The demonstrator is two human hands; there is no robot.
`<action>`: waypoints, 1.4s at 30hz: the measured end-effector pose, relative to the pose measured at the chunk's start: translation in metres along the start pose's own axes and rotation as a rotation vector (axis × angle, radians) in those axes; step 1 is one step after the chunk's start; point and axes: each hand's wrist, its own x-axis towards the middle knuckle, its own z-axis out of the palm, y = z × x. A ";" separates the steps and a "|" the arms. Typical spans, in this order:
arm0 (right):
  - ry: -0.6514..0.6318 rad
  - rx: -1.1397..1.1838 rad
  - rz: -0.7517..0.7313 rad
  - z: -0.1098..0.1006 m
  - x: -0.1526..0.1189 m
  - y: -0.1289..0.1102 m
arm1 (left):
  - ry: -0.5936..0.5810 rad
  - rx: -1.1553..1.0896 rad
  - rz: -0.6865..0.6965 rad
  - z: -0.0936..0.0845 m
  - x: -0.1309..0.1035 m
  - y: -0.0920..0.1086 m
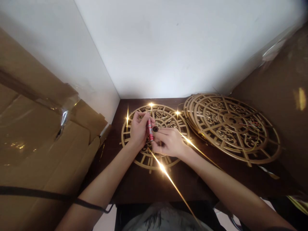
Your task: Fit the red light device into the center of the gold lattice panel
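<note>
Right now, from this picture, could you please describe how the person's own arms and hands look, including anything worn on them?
The left hand and right hand are both bare, without gloves. No sleeve shows on the left forearm or right forearm, nor any watch or bracelet. A black cord crosses the left forearm.

No wording, brand or number could be read with certainty. The red tube (150,131) bore pale and dark marks along its side, evidently printing, but too small and blurred to make out. The near frame (152,167) carried short bars between its rings; whether these formed numerals could not be determined. The shirt (155,220) showed a dark print, illegible as letters.
</note>
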 end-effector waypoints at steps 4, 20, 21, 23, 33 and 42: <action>-0.032 0.005 0.027 -0.002 0.001 -0.001 | 0.010 0.007 -0.003 0.001 0.000 0.001; -0.039 0.043 0.048 -0.004 0.001 -0.001 | 0.004 0.008 -0.002 0.000 -0.001 0.000; -0.037 0.044 0.048 -0.004 0.001 -0.001 | 0.004 0.008 -0.001 0.000 -0.001 0.000; -0.033 0.045 0.044 -0.004 0.001 -0.001 | 0.003 0.008 -0.002 0.000 -0.001 0.000; -0.033 -0.024 0.001 -0.002 0.000 -0.002 | 0.008 0.029 -0.015 0.001 -0.001 0.002; -0.004 -0.071 -0.057 0.001 -0.001 0.000 | 0.020 0.033 -0.006 0.000 -0.001 0.001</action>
